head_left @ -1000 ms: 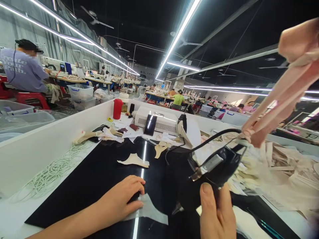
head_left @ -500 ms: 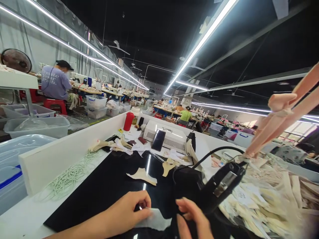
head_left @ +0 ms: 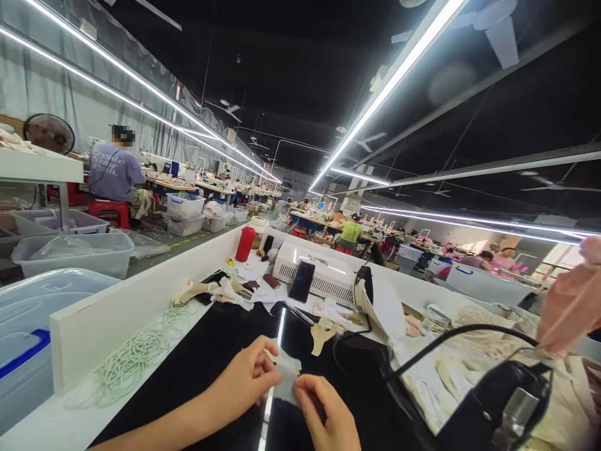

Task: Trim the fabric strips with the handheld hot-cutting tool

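Note:
Over the black work surface (head_left: 188, 376), a thin, see-through white piece of sheet (head_left: 285, 393) spans the gap between my two hands. My left hand (head_left: 246, 382) is closed on its left side, thumb against curled fingers. On its right edge my right hand (head_left: 328, 413) pinches with thumb and forefinger. Just beyond my fingertips a cream cut piece of fabric (head_left: 288, 362) shows, partly hidden by my left hand; whether it touches the sheet I cannot tell. Farther back lies another cream cut piece (head_left: 323, 335).
A black corded tool (head_left: 502, 407) with pink cloth (head_left: 568, 313) on it stands at right, its cable arching behind. Fabric pieces (head_left: 451, 369) are heaped nearby. A white vented machine (head_left: 323, 269), phone (head_left: 301, 280), red bottle (head_left: 245, 244) and green cord (head_left: 136, 357) line the table.
My right hand, open and apart before, has come left and now pinches the sheet's right edge. My left hand has moved forward with the sheet, close to the cream piece. The view has shifted.

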Motion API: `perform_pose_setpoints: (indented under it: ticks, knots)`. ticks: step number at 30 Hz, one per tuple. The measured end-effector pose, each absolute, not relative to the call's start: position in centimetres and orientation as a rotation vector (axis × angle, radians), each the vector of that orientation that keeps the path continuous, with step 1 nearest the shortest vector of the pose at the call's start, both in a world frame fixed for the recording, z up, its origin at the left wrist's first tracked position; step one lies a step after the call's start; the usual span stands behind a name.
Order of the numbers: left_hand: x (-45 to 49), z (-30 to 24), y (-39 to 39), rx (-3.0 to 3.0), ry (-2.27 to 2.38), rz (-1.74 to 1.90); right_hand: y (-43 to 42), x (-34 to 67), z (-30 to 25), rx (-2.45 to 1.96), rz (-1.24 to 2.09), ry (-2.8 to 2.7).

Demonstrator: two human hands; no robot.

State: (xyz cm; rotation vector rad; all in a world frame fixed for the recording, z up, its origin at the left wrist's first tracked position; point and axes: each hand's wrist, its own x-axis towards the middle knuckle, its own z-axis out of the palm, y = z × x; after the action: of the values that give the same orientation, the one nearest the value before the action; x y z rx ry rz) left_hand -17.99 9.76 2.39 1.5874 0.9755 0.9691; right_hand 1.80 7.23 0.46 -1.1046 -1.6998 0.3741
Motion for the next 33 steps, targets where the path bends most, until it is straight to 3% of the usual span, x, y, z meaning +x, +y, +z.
perform_pose_setpoints:
  ticks: [7, 15, 21, 33]
  knots:
    - [-19.1, 4.6, 13.4, 1.940, 1.191, 1.032, 11.5, 0.4, 2.1, -1.195, 0.284, -1.775]
    - [-19.0, 3.2, 15.0, 2.283, 1.455, 0.760, 14.0, -0.3, 0.0, -1.346, 0.139, -1.906]
    - [-19.1, 1.9, 14.9, 2.361, 1.570, 0.586, 13.7, -0.7, -1.2, -1.460, 0.059, -1.997]
    - [-19.1, 1.7, 14.3, 2.395, 1.666, 0.568, 13.3, -1.2, -1.7, -1.441, -0.252, -2.088]
